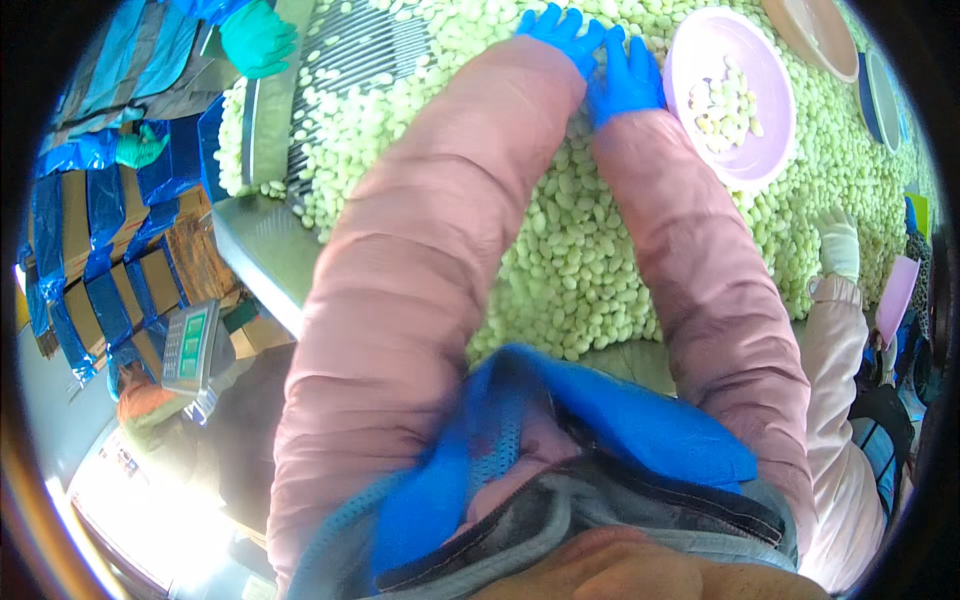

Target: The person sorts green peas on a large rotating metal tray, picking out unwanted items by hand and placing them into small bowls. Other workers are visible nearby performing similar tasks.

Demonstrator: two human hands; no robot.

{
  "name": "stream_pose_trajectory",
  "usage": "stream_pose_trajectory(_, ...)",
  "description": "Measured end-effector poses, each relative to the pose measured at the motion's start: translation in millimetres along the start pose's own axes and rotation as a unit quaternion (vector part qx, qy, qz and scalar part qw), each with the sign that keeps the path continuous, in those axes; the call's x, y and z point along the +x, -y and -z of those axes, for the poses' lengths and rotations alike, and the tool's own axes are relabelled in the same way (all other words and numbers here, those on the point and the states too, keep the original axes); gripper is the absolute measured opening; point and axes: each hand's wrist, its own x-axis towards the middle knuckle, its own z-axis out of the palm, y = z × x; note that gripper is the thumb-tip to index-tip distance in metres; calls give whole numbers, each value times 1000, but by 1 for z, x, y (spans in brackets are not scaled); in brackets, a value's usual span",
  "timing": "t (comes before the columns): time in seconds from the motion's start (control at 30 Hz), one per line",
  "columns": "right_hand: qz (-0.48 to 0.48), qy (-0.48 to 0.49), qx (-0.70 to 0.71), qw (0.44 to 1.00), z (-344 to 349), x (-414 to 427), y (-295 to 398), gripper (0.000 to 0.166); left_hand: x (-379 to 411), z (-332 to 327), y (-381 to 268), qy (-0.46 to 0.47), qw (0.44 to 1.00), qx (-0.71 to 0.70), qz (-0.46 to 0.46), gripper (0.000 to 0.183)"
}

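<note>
Both hands wear blue gloves and lie at the far end of my reach, on a thick layer of pale green oval beans or kernels [577, 247]. My left hand [564, 37] has its fingers spread over the kernels. Close beside it, my right hand [628, 79] points away from me with its fingers apart. No object shows in either hand; what lies under the palms is hidden. Just right of my right hand stands a pale purple plastic bowl [679, 71], holding a small pile of kernels, some with brownish or dark marks.
A slotted metal grate [367, 45] and metal rail [268, 127] lie left. Green-gloved hands [259, 37] are beyond it. Another person's white-gloved hand [838, 244] touches the kernels at right. More bowls [817, 34] stand far right. Lower left are cartons [82, 307] and a digital scale [191, 345].
</note>
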Motion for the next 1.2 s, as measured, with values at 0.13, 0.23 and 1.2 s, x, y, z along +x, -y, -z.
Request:
stream_pose_trajectory(0.13, 46, 83, -112, 989, -20, 3, 38, 67, -16, 15, 47, 120, 970, 75, 198, 41)
stream_pose_trajectory(0.23, 77, 200, -86, 973, -21, -21, 64, 72, -74, 23, 64, 381, 871, 210, 227, 72)
stream_pose_trajectory(1.2, 294, 435, -30, 850, -8, -75, 166, 86, -242, 40, 26, 308, 848, 91, 421, 97)
